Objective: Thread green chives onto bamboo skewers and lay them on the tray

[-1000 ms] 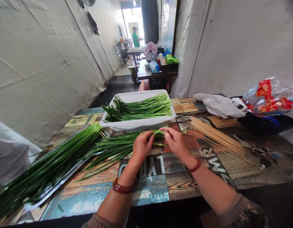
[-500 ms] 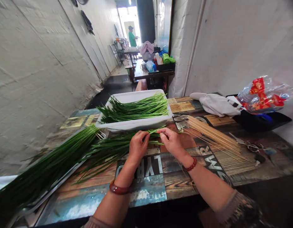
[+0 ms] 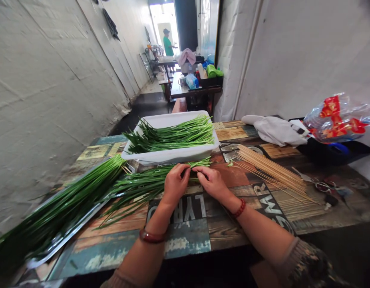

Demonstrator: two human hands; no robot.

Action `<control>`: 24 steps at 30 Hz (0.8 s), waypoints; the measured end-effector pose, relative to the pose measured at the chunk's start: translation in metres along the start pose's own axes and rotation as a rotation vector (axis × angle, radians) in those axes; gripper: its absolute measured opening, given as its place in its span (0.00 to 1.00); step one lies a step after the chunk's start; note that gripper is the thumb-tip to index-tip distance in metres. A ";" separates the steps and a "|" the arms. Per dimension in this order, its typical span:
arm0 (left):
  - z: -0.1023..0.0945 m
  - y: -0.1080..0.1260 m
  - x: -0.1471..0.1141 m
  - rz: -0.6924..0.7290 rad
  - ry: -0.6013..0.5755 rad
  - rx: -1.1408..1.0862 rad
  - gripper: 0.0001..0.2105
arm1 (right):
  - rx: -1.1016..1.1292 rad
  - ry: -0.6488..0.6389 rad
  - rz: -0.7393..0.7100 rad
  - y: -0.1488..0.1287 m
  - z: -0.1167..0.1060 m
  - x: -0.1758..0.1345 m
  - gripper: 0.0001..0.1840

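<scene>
The only writing I can half read is printed on the patchwork table (image 3: 227,236): a Y among some big letters by the left forearm, which cuts that word off, and on the right a slanted R plus what's either a W or an M. The clear plastic bag (image 3: 335,120) has red patches, but I can't read any label on it. Left hand (image 3: 176,182) is on the loose garlic chives (image 3: 143,182) lying on the table in front of the white tub (image 3: 170,157), thumb and fingers curled in narrow. Right hand (image 3: 213,184) is just beside it, fingertips bunched narrow too; whatever's between either set is too small and covered, so can't tell if they're gripping. More chives fill the tub, and a long pile on the metal tray (image 3: 71,236) runs out of frame at left. Bamboo skewers (image 3: 271,170) lie fanned out on the right, near blurry scissors (image 3: 321,186).
</scene>
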State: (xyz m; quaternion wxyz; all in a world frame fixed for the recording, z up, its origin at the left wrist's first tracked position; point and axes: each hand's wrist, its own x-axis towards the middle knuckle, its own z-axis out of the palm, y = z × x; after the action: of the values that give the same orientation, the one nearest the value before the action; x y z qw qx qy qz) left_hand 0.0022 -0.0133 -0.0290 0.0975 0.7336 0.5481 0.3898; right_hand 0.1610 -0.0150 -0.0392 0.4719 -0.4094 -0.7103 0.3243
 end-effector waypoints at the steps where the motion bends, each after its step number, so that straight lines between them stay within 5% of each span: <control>1: 0.000 0.000 0.000 -0.004 -0.002 0.005 0.07 | 0.002 -0.001 0.004 0.001 0.001 0.000 0.16; 19: 0.001 0.013 -0.012 -0.062 0.016 -0.002 0.07 | -0.006 -0.029 0.092 0.000 0.001 -0.013 0.18; 24: 0.014 0.007 -0.020 -0.065 -0.028 0.067 0.07 | -0.110 -0.048 0.241 0.037 -0.003 -0.024 0.18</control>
State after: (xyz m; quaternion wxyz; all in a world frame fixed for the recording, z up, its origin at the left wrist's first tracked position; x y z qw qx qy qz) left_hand 0.0142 -0.0298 -0.0439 0.0932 0.7235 0.5830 0.3577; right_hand 0.1793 -0.0193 -0.0794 0.3891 -0.5092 -0.6839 0.3488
